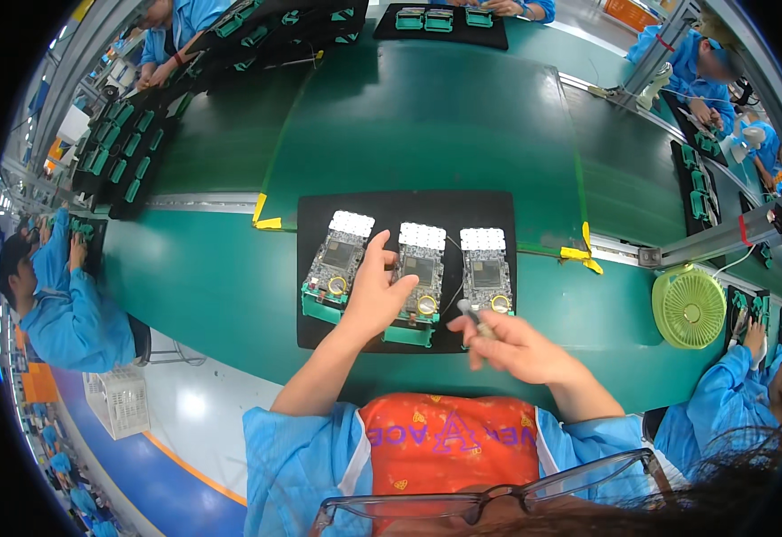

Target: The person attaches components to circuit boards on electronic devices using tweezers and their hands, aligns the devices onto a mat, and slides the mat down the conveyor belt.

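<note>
Three circuit boards lie in a row on a black mat (319,336): a left board (337,255), a middle board (421,268) and a right board (486,268). Each has a white dotted panel at its far end and a round gold-rimmed part lower down. Green plastic pieces show at the near ends of the left and middle boards. My left hand (377,294) rests along the middle board's left side, thumb and forefinger spread, its other fingers partly hidden. In my right hand (521,349) is a short, pale-tipped tool (467,310), held near the right board's lower end; its exact kind is unclear.
A green work table (427,134) stretches ahead, with yellow tape (579,257) at its seams. A green fan (689,306) stands at the right. Black trays of green parts (118,148) sit far left and at the back. Co-workers in blue work on both sides.
</note>
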The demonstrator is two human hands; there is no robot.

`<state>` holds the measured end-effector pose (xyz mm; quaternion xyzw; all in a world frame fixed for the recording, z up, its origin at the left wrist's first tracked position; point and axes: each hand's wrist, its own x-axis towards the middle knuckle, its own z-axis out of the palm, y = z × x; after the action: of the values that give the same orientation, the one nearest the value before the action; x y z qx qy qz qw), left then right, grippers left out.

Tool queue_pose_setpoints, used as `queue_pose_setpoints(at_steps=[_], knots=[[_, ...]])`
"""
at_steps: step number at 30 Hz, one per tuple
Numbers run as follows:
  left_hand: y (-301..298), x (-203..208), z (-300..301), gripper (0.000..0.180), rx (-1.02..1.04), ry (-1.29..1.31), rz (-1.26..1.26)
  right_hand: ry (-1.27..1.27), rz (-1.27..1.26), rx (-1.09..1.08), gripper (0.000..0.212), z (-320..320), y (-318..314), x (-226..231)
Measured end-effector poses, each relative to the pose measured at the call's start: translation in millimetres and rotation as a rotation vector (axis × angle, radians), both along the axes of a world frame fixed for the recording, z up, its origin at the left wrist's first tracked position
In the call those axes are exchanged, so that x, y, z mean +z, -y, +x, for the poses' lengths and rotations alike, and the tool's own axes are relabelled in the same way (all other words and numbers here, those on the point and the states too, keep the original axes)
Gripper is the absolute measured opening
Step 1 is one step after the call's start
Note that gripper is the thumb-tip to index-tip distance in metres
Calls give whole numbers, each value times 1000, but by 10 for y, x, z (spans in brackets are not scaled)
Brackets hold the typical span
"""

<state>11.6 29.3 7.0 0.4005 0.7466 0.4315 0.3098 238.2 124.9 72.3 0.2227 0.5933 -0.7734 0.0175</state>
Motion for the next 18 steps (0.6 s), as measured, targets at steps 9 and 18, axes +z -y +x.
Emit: queue_pose_setpoints(at_steps=[9, 18], knots=[[352, 493, 39, 51, -15, 545, 255, -154, -346, -433, 7, -360, 137, -100], [533, 637, 95, 35, 19, 684, 413, -83, -268, -116, 11, -264, 173, -110]])
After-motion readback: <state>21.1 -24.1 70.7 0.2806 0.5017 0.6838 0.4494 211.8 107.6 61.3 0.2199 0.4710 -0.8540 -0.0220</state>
